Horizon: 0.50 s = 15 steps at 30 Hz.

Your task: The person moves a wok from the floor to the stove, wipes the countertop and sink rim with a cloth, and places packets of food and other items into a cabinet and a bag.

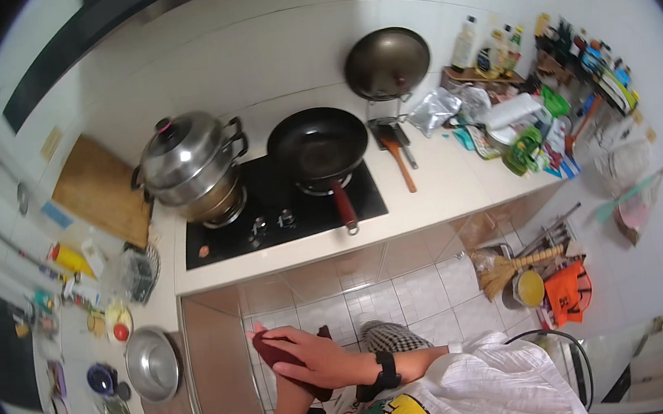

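A dark red cloth (pixel 270 350) is wrapped between my two hands in front of the counter. My right hand (pixel 315 356) lies across the top of it, fingers bent over the cloth. Beneath, my left hand (pixel 290 396) is mostly covered by the cloth and the right hand; a few fingertips show past the cloth's far edge. Ahead on the black stove (pixel 245 246) sits a black wok (pixel 317 147), its red-brown handle pointing toward me. On the left burner stands a lidded steel steamer pot (pixel 187 163).
A steel basin (pixel 152 364) and a small plate with a tomato (pixel 121 331) are on the left counter. A wooden cutting board (pixel 102 192) leans at the wall. Right of the stove lie a wooden spatula (pixel 397 159), a lid (pixel 388 63), bottles and bags. A broom (pixel 521 268) stands low at right.
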Each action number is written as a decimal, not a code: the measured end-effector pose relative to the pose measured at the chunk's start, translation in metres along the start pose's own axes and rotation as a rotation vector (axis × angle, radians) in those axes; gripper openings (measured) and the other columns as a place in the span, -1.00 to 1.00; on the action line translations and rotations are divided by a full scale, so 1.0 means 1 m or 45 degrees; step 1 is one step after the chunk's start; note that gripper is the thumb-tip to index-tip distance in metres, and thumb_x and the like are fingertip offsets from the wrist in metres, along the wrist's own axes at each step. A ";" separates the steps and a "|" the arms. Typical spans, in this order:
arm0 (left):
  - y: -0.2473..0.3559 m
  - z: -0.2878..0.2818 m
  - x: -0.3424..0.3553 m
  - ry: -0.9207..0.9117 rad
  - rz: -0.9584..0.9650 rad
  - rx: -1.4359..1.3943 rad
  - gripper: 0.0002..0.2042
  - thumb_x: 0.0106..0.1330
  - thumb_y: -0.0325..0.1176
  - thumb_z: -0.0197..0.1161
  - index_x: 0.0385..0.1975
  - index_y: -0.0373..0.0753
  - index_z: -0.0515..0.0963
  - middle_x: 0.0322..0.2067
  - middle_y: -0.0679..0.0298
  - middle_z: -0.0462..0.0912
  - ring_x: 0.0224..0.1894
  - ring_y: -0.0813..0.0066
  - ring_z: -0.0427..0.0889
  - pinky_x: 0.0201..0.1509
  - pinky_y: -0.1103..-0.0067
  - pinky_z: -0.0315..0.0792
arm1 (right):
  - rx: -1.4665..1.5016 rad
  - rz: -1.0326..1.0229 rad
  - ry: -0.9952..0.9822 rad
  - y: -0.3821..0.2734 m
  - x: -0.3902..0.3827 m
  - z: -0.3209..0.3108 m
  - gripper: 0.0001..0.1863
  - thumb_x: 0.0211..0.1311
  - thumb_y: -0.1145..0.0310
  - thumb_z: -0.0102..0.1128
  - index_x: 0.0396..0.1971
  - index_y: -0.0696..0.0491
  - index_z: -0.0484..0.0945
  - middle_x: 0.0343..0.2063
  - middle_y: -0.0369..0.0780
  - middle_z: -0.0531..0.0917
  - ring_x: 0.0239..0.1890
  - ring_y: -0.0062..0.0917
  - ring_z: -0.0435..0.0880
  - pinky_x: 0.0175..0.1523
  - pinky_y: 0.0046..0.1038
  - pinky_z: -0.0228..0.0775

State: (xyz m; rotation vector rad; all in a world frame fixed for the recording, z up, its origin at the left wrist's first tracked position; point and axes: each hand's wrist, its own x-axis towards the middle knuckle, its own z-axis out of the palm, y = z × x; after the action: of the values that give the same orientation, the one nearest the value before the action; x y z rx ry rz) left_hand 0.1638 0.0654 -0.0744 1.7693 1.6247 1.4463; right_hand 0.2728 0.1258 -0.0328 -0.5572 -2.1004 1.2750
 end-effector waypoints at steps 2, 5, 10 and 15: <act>-0.001 0.017 0.007 -0.464 0.089 0.484 -0.19 0.19 -0.22 0.30 0.34 -0.24 -0.08 0.26 0.08 0.15 0.26 0.26 0.20 0.32 0.35 0.11 | -0.016 0.108 0.053 0.016 -0.010 -0.026 -0.51 0.33 0.14 0.01 0.13 0.15 0.37 0.12 -0.07 0.37 0.14 -0.20 0.42 0.16 -0.39 0.30; 0.021 0.069 0.040 -0.716 -0.286 -0.249 -0.22 0.13 -0.35 0.36 0.29 -0.39 0.03 0.15 -0.08 0.33 0.12 0.12 0.41 0.15 0.42 0.34 | 0.091 0.634 0.267 0.078 -0.033 -0.072 -0.51 0.35 0.03 -0.05 0.04 0.13 0.45 -0.13 -0.02 0.59 -0.05 -0.14 0.55 0.08 -0.32 0.35; -0.008 0.099 0.060 -1.001 -0.838 -0.137 -0.24 0.18 -0.25 0.37 0.35 -0.19 0.11 0.05 0.06 0.53 0.13 0.37 0.48 0.12 0.54 0.36 | 0.756 0.738 1.045 0.230 -0.063 -0.206 -0.30 0.36 -0.01 -0.09 0.26 0.24 0.08 0.07 0.02 0.46 0.12 -0.28 0.42 0.23 -0.39 0.20; -0.051 0.122 0.061 -0.949 -1.097 0.266 -0.41 0.29 -0.36 0.26 0.29 -0.27 0.21 -0.01 0.15 0.56 0.03 0.44 0.51 0.12 0.54 0.37 | 0.185 0.922 0.855 0.340 -0.036 -0.289 -0.38 0.20 0.19 0.10 0.16 0.20 0.16 -0.04 0.21 0.45 0.01 0.09 0.48 0.09 -0.13 0.34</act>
State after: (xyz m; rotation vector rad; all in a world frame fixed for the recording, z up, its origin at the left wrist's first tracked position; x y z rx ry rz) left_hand 0.2261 0.1789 -0.1400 1.1766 1.7565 0.1985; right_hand 0.5118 0.4387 -0.2458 -1.5236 -1.2600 1.3252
